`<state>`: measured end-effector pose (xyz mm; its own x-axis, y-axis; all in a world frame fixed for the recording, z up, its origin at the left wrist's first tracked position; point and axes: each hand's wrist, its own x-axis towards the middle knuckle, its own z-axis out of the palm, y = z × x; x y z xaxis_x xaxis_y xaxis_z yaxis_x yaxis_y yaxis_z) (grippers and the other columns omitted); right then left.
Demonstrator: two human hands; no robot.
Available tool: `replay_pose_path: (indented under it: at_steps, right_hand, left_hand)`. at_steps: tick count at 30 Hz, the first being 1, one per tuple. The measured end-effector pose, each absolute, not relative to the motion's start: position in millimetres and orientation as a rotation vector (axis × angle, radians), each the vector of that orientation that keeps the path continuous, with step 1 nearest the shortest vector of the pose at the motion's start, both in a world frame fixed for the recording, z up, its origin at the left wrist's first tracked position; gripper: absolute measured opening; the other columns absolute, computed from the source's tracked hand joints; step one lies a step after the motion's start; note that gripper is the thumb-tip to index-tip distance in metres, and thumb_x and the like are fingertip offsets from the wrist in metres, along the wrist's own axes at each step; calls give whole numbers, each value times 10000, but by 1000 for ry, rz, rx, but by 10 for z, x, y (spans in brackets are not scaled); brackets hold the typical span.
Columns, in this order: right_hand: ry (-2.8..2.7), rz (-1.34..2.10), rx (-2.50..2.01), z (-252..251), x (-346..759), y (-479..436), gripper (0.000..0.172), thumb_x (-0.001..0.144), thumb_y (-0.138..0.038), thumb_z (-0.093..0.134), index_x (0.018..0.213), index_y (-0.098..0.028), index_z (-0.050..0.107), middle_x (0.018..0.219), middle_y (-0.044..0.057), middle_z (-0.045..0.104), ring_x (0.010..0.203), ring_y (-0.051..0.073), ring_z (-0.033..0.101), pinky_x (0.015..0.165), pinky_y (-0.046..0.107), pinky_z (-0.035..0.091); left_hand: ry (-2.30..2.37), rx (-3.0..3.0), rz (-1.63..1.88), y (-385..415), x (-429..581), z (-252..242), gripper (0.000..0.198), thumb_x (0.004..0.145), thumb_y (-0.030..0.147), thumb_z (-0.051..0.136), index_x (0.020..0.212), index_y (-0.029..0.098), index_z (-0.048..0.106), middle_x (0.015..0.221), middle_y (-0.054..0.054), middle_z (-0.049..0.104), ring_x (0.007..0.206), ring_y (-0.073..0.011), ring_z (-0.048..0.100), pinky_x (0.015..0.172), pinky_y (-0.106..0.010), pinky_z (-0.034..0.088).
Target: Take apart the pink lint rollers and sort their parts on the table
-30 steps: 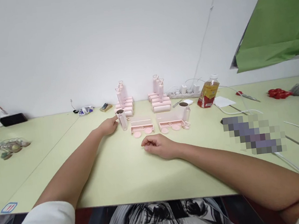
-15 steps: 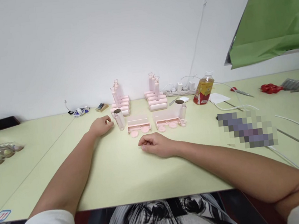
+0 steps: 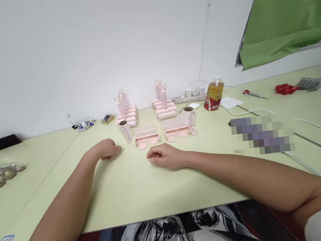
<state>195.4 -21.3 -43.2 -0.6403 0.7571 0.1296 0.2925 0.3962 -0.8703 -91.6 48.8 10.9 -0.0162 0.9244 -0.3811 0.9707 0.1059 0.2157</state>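
Note:
My left hand [image 3: 107, 149] is over the green table [image 3: 128, 193], fingers curled, just left of a clear tube [image 3: 126, 132] that stands upright; no object shows in it. My right hand [image 3: 164, 156] rests on the table with loosely curled fingers, nothing visible in them. Beyond it lie two pink trays, a left one [image 3: 147, 138] and a right one [image 3: 178, 131], with round pink discs in front. A second clear tube [image 3: 192, 119] stands at the right tray's end. Behind are two groups of pink parts, left [image 3: 126, 114] and right [image 3: 166, 110].
A bottle [image 3: 214, 94] stands right of a power strip [image 3: 189, 98]. Cables and a blurred-out object [image 3: 260, 135] lie at the right, with red items [image 3: 286, 88] farther off. At the left are a black phone-like object [image 3: 5, 142] and small glass items [image 3: 4, 173].
My left hand has moved slightly down and left, away from the upright tube, its fingers now more curled. The camera view has shifted a little. My right hand stays nearly in place.

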Motion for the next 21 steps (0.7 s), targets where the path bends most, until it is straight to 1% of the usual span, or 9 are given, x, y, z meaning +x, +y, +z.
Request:
replay_pose_path:
  at_steps: [2,4,7,9,11,13,16,19,21]
  right_hand:
    - [-2140,1115,-913,-420,1958,-213,143,832,-262,591,930,-175,645,779,1,613,694,123,528,648,248,410]
    - [-2148,965,-937,-403,1973,-198,112,836,-242,576,890,-174,647,775,4,621,671,120,521,633,248,394]
    - [-2150,696,-1003,-385,2011,-145,103,844,-206,544,847,-173,642,826,18,643,673,121,519,644,258,376]
    - [-2163,596,-1080,-382,2036,-104,115,845,-201,538,880,-171,643,887,36,656,694,131,527,656,268,371]
    - [-2212,561,-1148,-386,2053,-77,155,845,-209,545,957,-168,643,984,62,665,733,147,547,674,280,375]
    - [-2278,535,-1176,-394,2059,-69,210,847,-214,545,1031,-168,636,1096,87,658,822,176,576,713,295,383]
    - [-2363,485,-1181,-403,2059,-81,241,853,-219,534,1069,-174,629,1157,95,650,967,223,585,773,314,388]
    - [-2401,484,-1195,-401,2059,-92,238,852,-225,528,1061,-173,629,1120,89,665,983,238,588,776,319,387]
    - [-2401,496,-1193,-397,2063,-92,232,852,-228,527,1053,-171,630,1104,86,671,974,239,589,768,319,385]
  left_hand:
    - [1862,1871,-118,338,-807,158,208,655,410,591,657,207,543,701,-83,665,573,-202,597,496,-298,453]
    - [1694,1905,-76,203,-684,211,176,663,384,592,692,216,553,719,-50,654,601,-183,595,523,-280,457]
    - [1428,1935,-33,58,-519,267,201,690,410,616,755,227,566,732,-19,636,638,-161,589,561,-254,458]
    - [1347,1948,9,7,-443,276,266,716,482,616,789,229,579,785,-23,645,667,-160,596,584,-253,467]
    - [1344,1954,48,-11,-405,266,342,732,558,597,795,222,590,857,-40,662,693,-169,610,613,-265,483]
    - [1389,1963,56,-2,-406,248,380,743,592,573,799,216,598,904,-55,674,703,-179,623,630,-278,488]
    - [1511,2021,-15,41,-459,231,316,783,529,527,801,221,600,879,-56,684,667,-187,619,609,-287,464]
    - [1646,2139,-116,82,-521,237,204,797,405,494,733,226,567,783,-48,669,618,-192,593,584,-296,420]
    - [1688,2195,-130,98,-552,247,170,789,367,495,715,225,551,769,-47,661,619,-195,584,571,-296,395]
